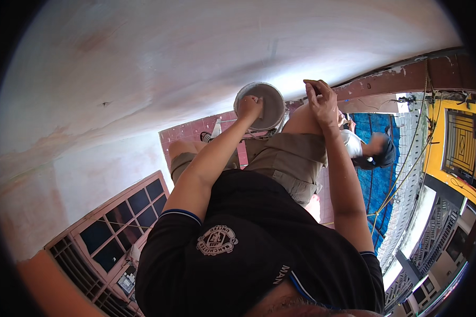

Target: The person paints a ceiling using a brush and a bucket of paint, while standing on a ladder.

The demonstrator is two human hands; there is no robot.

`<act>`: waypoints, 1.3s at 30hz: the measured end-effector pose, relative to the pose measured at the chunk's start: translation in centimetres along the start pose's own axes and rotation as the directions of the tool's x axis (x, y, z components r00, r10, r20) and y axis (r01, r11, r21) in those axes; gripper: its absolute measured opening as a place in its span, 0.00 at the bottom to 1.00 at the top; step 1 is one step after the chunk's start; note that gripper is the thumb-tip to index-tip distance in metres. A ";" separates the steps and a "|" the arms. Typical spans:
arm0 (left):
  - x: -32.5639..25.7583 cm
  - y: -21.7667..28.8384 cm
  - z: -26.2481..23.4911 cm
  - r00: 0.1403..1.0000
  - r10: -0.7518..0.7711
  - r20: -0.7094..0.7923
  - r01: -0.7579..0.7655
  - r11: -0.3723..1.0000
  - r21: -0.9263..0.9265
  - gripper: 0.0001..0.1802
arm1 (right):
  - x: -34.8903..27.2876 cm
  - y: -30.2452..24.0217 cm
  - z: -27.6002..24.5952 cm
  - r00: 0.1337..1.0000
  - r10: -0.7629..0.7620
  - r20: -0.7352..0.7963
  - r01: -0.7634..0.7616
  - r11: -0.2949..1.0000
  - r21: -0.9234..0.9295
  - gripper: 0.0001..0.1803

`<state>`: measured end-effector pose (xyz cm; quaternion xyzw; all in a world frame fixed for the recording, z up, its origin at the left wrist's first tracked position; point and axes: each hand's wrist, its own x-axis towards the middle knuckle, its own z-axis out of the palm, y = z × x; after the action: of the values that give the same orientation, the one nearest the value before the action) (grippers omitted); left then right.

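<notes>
My left hand (pixel 250 108) reaches down inside a round bucket (pixel 273 100) with a grey-white, smeared inside. Its fingers are closed, with a pale edge showing beside them; what they hold cannot be made out. To the right of the bucket, my right hand (pixel 325 108) is raised above my bent knee. Its fingers are partly bent, thumb and forefinger apart, and nothing shows between them. A pale wall (pixel 143 74) with white and pinkish patches rises just beyond the bucket.
Below on the right, a person in a dark cap (pixel 382 152) and white top is close to a blue sheet (pixel 373 201). Yellow ropes (pixel 402 185) hang at the right. A pink-framed window (pixel 122 216) is at lower left; reddish floor tiles (pixel 190 129) lie below.
</notes>
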<state>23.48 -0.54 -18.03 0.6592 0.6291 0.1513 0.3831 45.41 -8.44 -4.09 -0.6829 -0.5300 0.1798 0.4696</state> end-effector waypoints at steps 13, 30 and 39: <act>1.2 -0.3 2.9 0.998 -0.016 0.066 0.011 0.996 0.084 0.18 | -0.1 0.0 -0.1 0.999 0.032 0.006 -0.032 0.999 0.024 0.09; -0.1 -0.4 1.7 0.999 -0.001 0.033 0.001 1.000 0.018 0.19 | -0.1 0.4 0.2 0.998 0.060 -0.012 -0.060 0.997 0.038 0.08; -1.2 -1.1 -1.4 0.981 -0.125 0.151 0.165 0.943 -0.290 0.17 | -0.3 0.6 -0.1 1.000 0.019 -0.009 -0.019 1.000 -0.003 0.09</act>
<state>21.49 -1.36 -17.49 0.5533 0.6194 0.1734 0.5293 45.68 -8.70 -4.62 -0.6893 -0.5216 0.1805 0.4692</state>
